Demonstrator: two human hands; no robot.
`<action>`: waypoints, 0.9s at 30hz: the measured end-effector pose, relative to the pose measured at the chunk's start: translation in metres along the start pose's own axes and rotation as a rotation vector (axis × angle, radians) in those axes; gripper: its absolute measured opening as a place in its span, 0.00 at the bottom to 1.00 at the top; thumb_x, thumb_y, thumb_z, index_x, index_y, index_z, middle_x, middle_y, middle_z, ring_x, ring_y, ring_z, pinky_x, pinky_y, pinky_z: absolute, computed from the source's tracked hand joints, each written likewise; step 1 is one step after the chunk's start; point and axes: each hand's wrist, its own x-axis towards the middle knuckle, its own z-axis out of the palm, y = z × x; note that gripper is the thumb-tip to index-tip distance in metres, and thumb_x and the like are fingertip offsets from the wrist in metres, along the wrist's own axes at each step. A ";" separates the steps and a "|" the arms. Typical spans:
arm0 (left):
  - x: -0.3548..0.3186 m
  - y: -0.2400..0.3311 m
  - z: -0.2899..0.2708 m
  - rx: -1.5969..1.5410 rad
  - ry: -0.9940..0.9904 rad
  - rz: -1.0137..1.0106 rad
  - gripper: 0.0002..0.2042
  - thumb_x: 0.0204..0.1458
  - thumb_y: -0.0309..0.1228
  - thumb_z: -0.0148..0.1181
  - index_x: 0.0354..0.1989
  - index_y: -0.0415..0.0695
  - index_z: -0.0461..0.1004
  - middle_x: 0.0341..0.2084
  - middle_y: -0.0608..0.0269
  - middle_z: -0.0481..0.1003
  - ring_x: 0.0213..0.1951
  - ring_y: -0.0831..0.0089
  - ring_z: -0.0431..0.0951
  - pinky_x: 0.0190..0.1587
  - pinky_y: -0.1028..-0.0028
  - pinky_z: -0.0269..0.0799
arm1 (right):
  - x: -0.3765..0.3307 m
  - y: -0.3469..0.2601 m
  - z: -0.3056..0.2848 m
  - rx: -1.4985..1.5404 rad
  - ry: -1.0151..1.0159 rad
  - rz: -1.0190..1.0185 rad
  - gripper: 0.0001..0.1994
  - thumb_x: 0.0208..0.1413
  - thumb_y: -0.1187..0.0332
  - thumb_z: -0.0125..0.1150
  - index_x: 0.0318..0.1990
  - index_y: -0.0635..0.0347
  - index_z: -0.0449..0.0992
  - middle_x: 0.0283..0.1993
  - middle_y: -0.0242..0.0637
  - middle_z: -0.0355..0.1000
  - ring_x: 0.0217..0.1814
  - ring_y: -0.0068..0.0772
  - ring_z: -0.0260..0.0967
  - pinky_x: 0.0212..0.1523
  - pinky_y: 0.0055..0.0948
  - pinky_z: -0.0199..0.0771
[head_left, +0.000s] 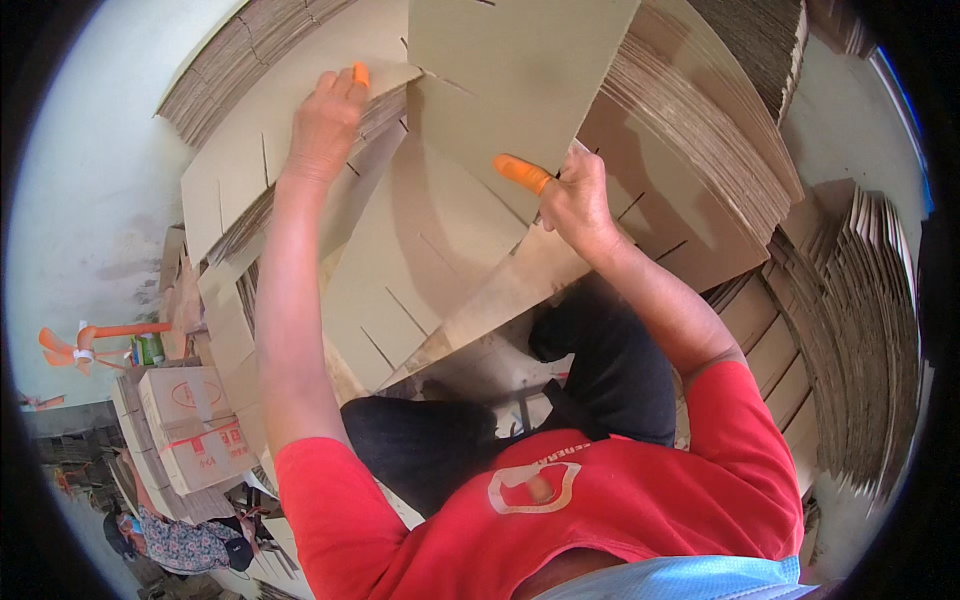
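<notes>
Right hand (578, 198): clamped on the near corner of a smooth, flat grey-brown cardboard sheet (500, 90), positioned between two stacks, above a slit cardboard panel (420, 280); left hand (328, 120): fingers at a corner of the slotted left stack (228, 190), closure cannot be determined; right stack (690, 110): densely layered, edges rough

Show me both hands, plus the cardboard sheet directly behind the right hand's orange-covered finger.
Left hand (326, 122): head view, back of hand.
Right hand (579, 204): head view, back of hand.
Cardboard sheet (503, 95): head view, broad flat face.
</notes>
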 end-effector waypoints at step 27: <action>-0.008 0.113 -0.083 -0.495 0.185 -0.498 0.24 0.42 0.43 0.70 0.40 0.34 0.74 0.28 0.57 0.76 0.34 0.62 0.71 0.32 0.65 0.70 | 0.002 -0.010 -0.014 -0.210 0.082 0.009 0.12 0.53 0.68 0.64 0.42 0.65 0.74 0.27 0.52 0.72 0.22 0.45 0.63 0.29 0.32 0.71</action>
